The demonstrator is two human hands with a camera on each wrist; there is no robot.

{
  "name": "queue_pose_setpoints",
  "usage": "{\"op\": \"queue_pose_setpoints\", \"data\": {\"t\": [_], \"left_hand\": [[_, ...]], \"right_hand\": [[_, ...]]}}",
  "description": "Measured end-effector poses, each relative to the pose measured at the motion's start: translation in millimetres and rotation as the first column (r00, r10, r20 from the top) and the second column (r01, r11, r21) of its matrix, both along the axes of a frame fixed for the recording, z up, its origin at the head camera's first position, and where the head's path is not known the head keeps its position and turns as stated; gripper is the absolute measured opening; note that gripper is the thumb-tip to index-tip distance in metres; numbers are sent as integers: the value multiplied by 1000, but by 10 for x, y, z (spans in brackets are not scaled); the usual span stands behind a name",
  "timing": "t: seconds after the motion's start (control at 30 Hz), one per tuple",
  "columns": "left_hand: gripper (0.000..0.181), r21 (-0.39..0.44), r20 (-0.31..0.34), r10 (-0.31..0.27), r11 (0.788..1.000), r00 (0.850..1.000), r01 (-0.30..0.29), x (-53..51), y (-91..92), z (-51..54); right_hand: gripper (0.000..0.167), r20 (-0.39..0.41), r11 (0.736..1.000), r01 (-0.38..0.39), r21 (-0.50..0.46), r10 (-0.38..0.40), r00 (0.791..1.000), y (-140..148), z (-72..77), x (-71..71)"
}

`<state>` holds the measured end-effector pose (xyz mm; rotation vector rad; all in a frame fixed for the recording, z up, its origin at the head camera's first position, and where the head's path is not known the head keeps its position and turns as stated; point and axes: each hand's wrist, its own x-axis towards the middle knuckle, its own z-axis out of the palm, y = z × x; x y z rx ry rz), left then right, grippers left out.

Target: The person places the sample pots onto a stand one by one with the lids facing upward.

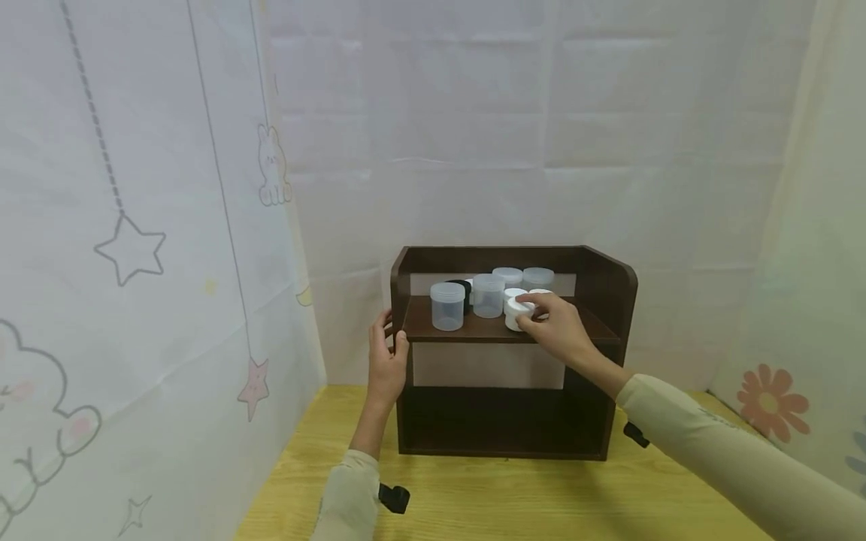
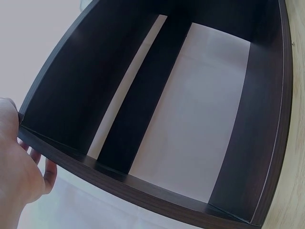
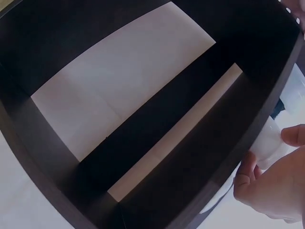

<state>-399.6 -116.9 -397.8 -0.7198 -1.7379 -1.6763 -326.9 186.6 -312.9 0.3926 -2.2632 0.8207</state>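
A dark brown two-tier desk shelf stands on the table. My left hand holds its left side panel, the thumb at the front edge and the fingers on the outer face. On the upper tier my right hand pinches a small white lidded jar near the front edge. In the right wrist view, thumb and fingers lie on either side of that white jar. Other small white jars are partly hidden behind it. Whether the held jar touches the board cannot be told.
Left of the held jar stand clear lidded jars, with a black jar between them. Two more frosted jars stand behind. The lower tier is below, on a yellow wood-grain table. Printed cloth walls surround it.
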Motion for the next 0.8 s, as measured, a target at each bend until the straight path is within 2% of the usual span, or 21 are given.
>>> {"op": "queue_pose_setpoints", "data": {"t": [0.17,0.3,0.43,0.5,0.6,0.67,0.7,0.73,0.8], "left_hand": [[51,4,3,-21,1000,1000,21,-10,55,-61],[51,-13,5,-7,1000,1000,7,-44,-28,-71],[52,-42,32,21,999,999,-19,-61,-254,-41],[51,-69,59,40,997,997,-36,-11,-419,1],[50,-139,73,129,983,989,-118,122,-673,11],[50,-210,53,226,955,973,-211,174,-879,-23],[49,-260,38,282,929,959,-263,188,-990,-51],[48,-313,21,341,895,940,-317,189,-1099,-88],[50,-436,10,428,815,904,-381,172,-1300,-168]], "right_hand": [[32,-14,1000,-4,7,4,1000,37,-77,3],[34,-28,1000,-25,7,25,999,-12,-124,-55],[46,-66,998,-54,29,56,996,-122,-150,-76],[52,-111,997,-62,46,67,992,-162,-155,-9],[53,-228,994,-66,91,85,970,-90,-125,171],[49,-322,992,-26,124,65,945,39,-100,263],[46,-370,991,3,134,47,928,122,-86,289],[43,-408,989,44,142,18,913,217,-79,302],[40,-450,980,133,148,-53,892,426,-98,285]]}}
